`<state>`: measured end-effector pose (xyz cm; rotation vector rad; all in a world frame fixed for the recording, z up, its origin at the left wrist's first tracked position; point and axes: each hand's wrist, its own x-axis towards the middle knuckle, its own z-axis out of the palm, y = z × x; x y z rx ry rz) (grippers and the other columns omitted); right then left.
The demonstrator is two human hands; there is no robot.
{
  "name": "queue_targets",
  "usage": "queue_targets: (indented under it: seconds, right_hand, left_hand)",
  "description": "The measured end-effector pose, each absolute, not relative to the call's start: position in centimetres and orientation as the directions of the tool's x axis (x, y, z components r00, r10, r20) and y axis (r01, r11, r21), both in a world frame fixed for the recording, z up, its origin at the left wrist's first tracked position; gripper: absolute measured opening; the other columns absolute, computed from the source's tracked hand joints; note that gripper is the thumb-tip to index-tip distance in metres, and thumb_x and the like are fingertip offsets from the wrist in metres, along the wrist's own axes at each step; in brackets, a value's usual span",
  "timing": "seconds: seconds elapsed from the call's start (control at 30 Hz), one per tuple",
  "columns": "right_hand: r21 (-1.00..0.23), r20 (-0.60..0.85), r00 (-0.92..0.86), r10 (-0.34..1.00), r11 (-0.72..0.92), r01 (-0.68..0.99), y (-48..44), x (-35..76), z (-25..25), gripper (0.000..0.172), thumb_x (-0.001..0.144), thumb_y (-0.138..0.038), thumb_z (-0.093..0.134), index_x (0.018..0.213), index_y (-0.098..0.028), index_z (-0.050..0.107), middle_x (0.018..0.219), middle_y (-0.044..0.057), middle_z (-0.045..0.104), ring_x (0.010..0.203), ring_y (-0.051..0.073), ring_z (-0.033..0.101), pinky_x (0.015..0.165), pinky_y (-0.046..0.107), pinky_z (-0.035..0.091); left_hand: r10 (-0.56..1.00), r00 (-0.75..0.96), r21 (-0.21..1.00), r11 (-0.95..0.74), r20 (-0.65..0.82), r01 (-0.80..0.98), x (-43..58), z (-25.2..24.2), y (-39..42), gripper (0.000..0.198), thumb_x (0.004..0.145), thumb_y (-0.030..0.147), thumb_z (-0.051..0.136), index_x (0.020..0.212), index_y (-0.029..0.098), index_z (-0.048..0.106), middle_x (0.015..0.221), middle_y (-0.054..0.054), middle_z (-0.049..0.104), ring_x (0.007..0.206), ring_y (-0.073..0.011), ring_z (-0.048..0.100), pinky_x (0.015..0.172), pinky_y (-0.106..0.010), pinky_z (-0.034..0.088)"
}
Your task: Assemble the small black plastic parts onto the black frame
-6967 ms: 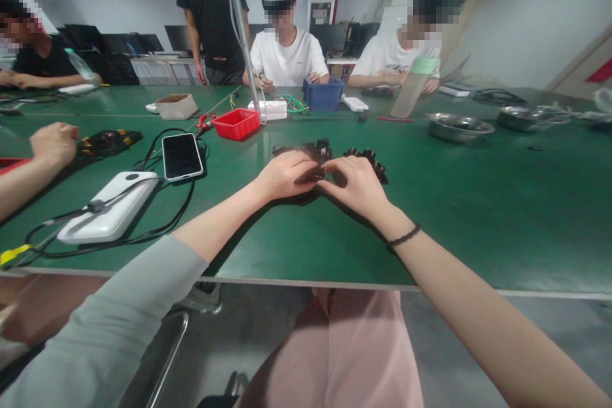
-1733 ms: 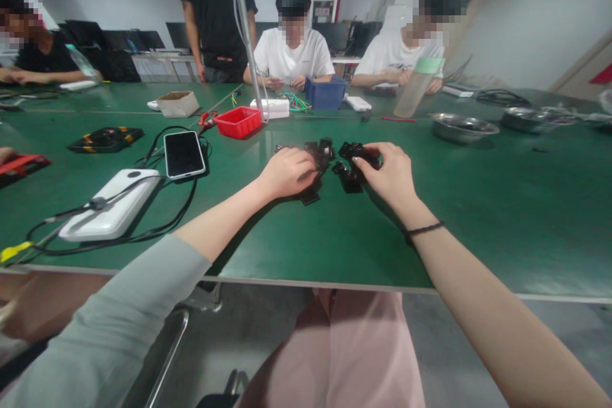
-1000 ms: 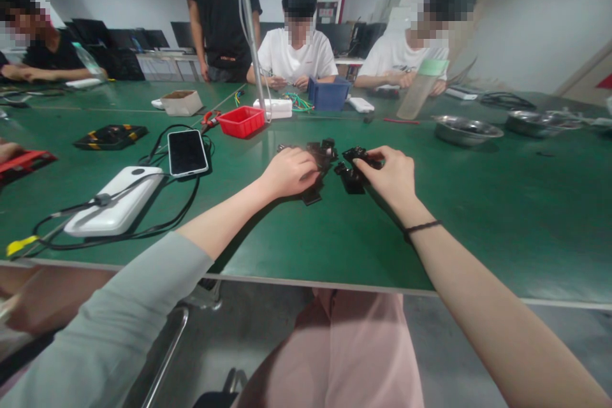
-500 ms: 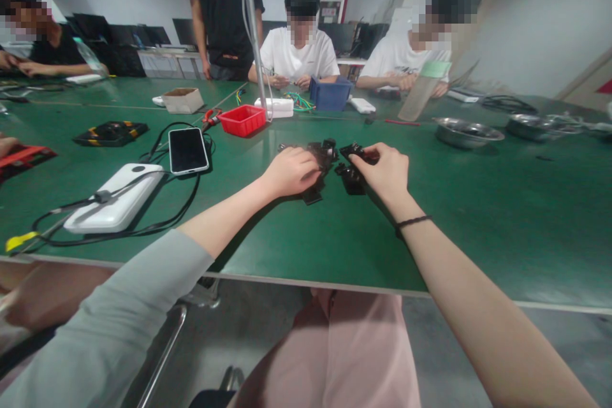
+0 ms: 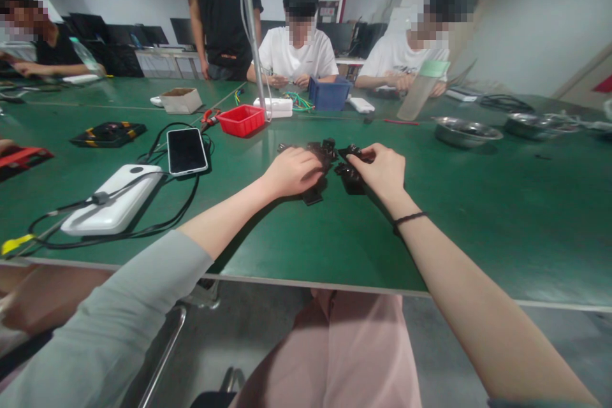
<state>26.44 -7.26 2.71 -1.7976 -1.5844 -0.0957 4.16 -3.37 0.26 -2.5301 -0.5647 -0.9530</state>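
Two hands: both on black parts, green desk.
Left hand: fingers curled over parts.
Right hand: fingers pinching one part.

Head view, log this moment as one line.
left hand: resting on black parts | right hand: pinching black part | surface: green table

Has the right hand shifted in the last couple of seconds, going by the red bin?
Yes, slightly. The right hand has drawn left toward the left hand, nearer the red bin, its fingers closed on small black parts.
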Motion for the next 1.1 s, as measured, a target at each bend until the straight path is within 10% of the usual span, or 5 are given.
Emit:
queue_targets:
  seconds: [1.1]
  right_hand:
    - [-0.655,0.475,0.351,0.807,0.058,0.753,-7.2,26.3,2.5,0.02,0.071,-0.037,0.07,0.072,-0.019,0.061,0.082,0.009,0.073,0.079,0.025,0.067,0.08,0.039,0.051]
  left_hand:
    - [0.293,0.876,-0.123,-0.924,0.383,0.363,8.5,2.4,-2.3,0.031,0.093,0.021,0.049,0.12,0.017,0.064,0.126,-0.009,0.067,0.114,-0.0221,0.062,0.097,-0.036,0.048]
